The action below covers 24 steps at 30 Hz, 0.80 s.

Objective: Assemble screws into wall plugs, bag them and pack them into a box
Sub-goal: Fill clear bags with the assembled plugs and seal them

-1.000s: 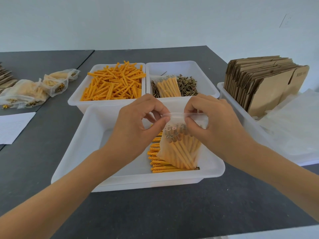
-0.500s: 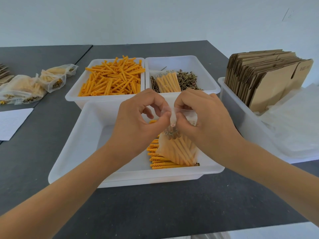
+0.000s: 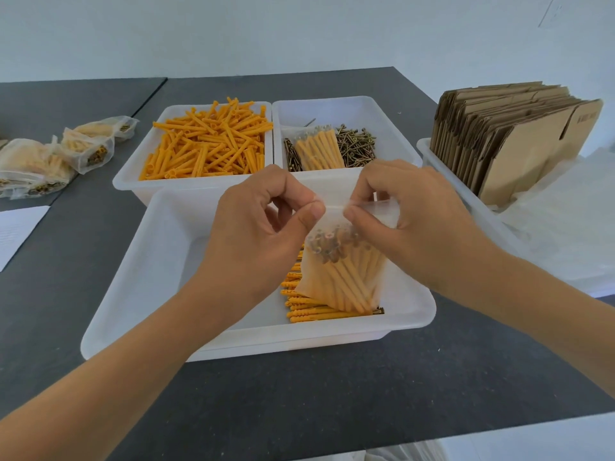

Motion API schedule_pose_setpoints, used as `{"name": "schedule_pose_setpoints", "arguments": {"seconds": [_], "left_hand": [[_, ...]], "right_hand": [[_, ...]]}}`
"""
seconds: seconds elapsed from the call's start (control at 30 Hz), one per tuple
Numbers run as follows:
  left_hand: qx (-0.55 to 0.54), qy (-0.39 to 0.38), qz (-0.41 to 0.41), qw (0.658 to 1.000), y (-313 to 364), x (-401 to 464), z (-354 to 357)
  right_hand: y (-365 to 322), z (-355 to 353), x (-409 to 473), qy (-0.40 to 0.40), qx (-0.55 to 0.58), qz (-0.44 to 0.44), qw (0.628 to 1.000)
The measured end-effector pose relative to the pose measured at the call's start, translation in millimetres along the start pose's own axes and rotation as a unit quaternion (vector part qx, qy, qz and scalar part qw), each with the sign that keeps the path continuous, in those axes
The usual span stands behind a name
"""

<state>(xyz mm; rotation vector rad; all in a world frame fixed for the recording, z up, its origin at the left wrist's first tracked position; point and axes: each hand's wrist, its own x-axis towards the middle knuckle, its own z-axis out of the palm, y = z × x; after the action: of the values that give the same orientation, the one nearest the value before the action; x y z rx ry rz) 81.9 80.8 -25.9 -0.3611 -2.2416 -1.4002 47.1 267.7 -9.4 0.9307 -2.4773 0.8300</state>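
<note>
Over tray [image 3: 139, 287], fingers [image 3: 311, 211] pinch bag [image 3: 342, 271] top.

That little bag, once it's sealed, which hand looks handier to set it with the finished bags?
Probably the left hand: it already pinches the bag, and the finished bags lie on its side.

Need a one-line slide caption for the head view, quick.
Both hands, left and right, pinch a filled bag over the white tray.

I see the clear bag [image 3: 342, 261] upright over the front tray, packed w/ orange plugs, screw heads up. More assembled plugs [image 3: 306, 311] lie flat below it, approx parallel.
</note>
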Motion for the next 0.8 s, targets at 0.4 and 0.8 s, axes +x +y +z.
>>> {"name": "schedule_pose_setpoints", "arguments": {"seconds": [0.4,0.8], "left_hand": [[-0.036,-0.009,-0.028,0.999,-5,2,-5],[-0.062,-0.039,-0.046,0.996,-8,9,-8]], "right_hand": [[32,-36,-23,-0.042,-0.051,0.083,0.994],[43,-49,-20,-0.071,0.001,-0.006,0.997]]}}
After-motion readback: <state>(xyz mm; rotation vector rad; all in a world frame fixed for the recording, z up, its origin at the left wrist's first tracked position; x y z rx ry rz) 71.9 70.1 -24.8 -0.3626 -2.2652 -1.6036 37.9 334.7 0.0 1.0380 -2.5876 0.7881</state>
